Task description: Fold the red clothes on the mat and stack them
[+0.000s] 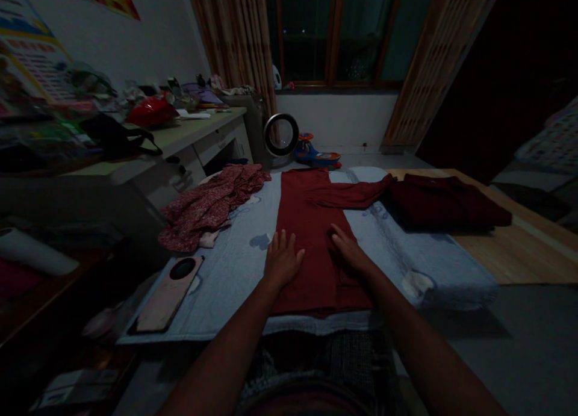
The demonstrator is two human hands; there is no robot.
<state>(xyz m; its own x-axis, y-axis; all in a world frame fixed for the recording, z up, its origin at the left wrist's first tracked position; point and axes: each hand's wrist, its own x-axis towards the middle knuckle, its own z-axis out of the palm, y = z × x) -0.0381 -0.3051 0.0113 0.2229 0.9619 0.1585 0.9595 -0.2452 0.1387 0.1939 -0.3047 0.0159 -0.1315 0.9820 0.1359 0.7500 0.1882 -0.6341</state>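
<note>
A red long-sleeved garment (311, 235) lies partly folded on a light blue cloth (239, 283), one sleeve (356, 193) stretched out to the right. My left hand (283, 259) rests on its left part with the fingers spread and holds nothing. At the garment's right edge, my right hand (348, 250) touches the fabric near a fold, its fingers stretched out. The sleeve's cuff reaches a folded dark red garment (447, 202) on the right.
Left of the garment lies a crumpled red patterned cloth (212, 205), with a pink phone (169, 295) nearer me. A cluttered desk (180, 139) stands at the left. Beyond the table are a round-framed appliance (266, 133) and blue-orange shoes (316, 154). Bare wood (533, 241) shows at the right.
</note>
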